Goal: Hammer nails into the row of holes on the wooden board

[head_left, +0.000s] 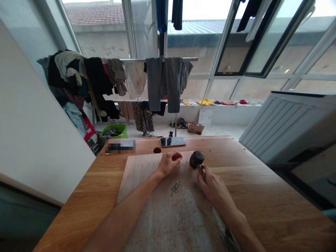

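My right hand (214, 184) is wrapped round the handle of a black-headed mallet (196, 159), its head held over the right side of a worn, pale wooden board (147, 217). Just left of the mallet, my left hand (169, 163) is over the board's far part with its fingers pinched together. Whatever is between those fingertips is too small to make out. Several small silvery metal pieces, perhaps pins or screws, make a little pile (175, 187) on the board between my forearms. A row of small dark holes shows along the board's far left edge.
The board lies on a brown wooden table (262, 196). A phone (173, 141) and a blurred-out flat item (120, 146) lie by its far edge, near a round dark hole (156, 150). Beyond are a rack of clothes (157, 80), a green basin (123, 130) and a cardboard box (195, 128).
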Available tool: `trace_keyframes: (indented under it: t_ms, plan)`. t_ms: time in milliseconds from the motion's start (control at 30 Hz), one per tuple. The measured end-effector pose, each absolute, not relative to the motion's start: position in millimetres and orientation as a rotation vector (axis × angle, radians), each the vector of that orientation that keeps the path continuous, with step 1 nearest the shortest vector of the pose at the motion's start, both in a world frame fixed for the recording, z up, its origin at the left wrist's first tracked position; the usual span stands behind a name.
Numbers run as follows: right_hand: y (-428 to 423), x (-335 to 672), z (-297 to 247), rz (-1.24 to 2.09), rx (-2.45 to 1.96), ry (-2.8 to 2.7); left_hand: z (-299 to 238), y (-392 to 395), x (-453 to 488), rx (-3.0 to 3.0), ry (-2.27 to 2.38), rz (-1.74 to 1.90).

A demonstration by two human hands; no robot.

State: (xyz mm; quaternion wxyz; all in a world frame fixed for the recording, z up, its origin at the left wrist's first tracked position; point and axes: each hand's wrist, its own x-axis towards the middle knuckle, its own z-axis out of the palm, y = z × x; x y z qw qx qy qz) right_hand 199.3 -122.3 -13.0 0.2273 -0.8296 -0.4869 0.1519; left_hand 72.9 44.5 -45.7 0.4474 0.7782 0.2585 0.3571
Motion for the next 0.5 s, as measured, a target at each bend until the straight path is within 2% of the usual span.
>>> trace_keyframes:
  t_ms: [167, 500]
  plan:
    - [-118, 192, -4, 0.246, -2.477, -1.436, -45, 45, 71, 1.955, 0.659, 0.908]
    - [-122, 191, -1, 0.183, -2.563, -1.588, -44, 43, 69, 2.001, 0.664, 0.914]
